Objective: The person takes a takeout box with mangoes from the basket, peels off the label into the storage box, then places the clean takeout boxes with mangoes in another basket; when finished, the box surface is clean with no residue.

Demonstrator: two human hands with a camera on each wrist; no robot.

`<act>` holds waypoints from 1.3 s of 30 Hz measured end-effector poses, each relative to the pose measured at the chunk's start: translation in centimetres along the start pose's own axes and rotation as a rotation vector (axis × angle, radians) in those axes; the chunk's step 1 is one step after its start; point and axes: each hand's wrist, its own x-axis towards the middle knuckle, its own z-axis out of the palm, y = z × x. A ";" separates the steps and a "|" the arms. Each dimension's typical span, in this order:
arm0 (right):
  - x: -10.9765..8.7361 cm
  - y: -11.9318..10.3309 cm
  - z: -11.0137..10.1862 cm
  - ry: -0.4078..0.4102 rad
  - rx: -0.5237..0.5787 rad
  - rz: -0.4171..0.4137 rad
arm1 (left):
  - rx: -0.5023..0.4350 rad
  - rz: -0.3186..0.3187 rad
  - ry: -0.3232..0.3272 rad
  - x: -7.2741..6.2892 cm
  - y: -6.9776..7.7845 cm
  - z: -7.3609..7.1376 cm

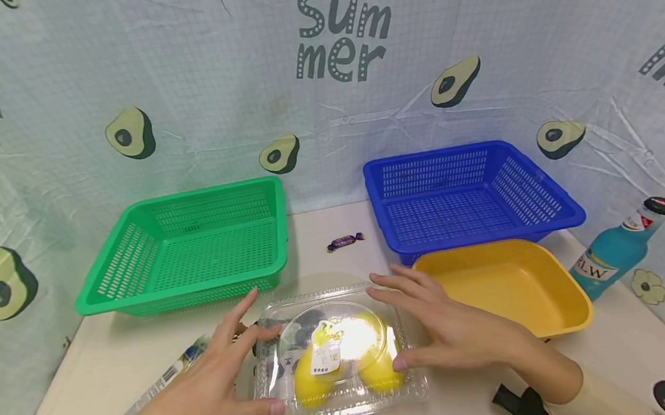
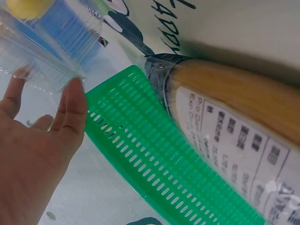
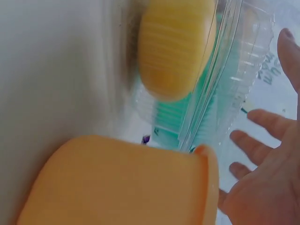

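Observation:
A clear plastic clamshell box (image 1: 330,307) with a closed lid lies on the table between both hands. Inside are two yellow fruits (image 1: 310,389) that look like mangoes, and the lid bears a small white label (image 1: 326,356). My left hand (image 1: 206,390) is at the box's left side, thumb and fingertips at its edge, fingers spread. On the other side, my right hand (image 1: 445,322) has its fingers spread near the right rim; in the right wrist view these fingers (image 3: 269,123) look apart from the box. Neither hand curls around it.
Behind stand a green basket (image 1: 182,298) and a blue basket (image 1: 479,236), with a purple-wrapped candy (image 1: 344,241) between them. A yellow tub (image 1: 506,285) and a blue bottle (image 1: 614,255) are at right. A long labelled package (image 1: 149,397) lies beneath the left forearm.

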 end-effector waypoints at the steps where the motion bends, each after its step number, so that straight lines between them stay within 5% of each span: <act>1: 0.2 -0.1 0.0 0.002 -0.007 -0.015 | 0.009 0.015 0.008 0.1 -0.1 0.0; 18: 4.3 -1.1 1.4 0.057 -0.005 -0.317 | -0.012 0.037 -0.014 0.6 -0.5 0.3; 27: 6.3 -1.9 2.3 0.061 0.020 -0.399 | -0.056 0.023 -0.022 0.6 -0.5 0.4; 39: 7.8 -2.6 3.5 -0.011 -0.016 -0.387 | -0.059 0.018 -0.024 0.6 -0.7 0.4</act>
